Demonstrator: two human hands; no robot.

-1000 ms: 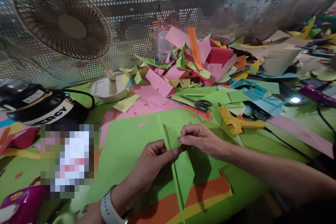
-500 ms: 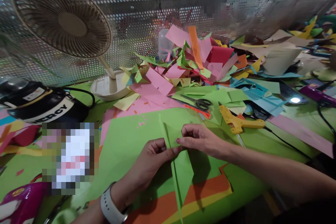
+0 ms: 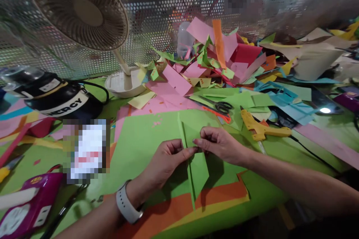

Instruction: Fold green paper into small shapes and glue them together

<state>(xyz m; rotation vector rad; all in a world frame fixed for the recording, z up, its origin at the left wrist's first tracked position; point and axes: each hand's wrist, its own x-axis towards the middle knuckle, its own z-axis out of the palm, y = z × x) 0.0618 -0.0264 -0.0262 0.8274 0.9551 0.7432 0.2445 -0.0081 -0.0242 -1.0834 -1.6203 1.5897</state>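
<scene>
A folded piece of green paper (image 3: 199, 173), long and pointed with a narrow fold along its left side, is held up above a stack of paper. My left hand (image 3: 171, 160), with a pale watch band on the wrist, pinches it at the folded edge near the middle. My right hand (image 3: 218, 143) grips the same paper just to the right, thumb and fingers pressed together. Beneath lies a large green sheet (image 3: 140, 142), with orange paper (image 3: 162, 214) and yellow paper showing below its near edge.
Black-handled scissors (image 3: 223, 107) and a yellow glue gun (image 3: 260, 127) lie to the right. Paper scraps (image 3: 176, 80) are heaped at the back. A fan (image 3: 86, 11), a black appliance (image 3: 64, 101) and a purple device (image 3: 42, 201) stand at the left.
The view has shifted, so most things sit further right and slightly higher. Both hands keep their pinch on the green paper, which is little changed.
</scene>
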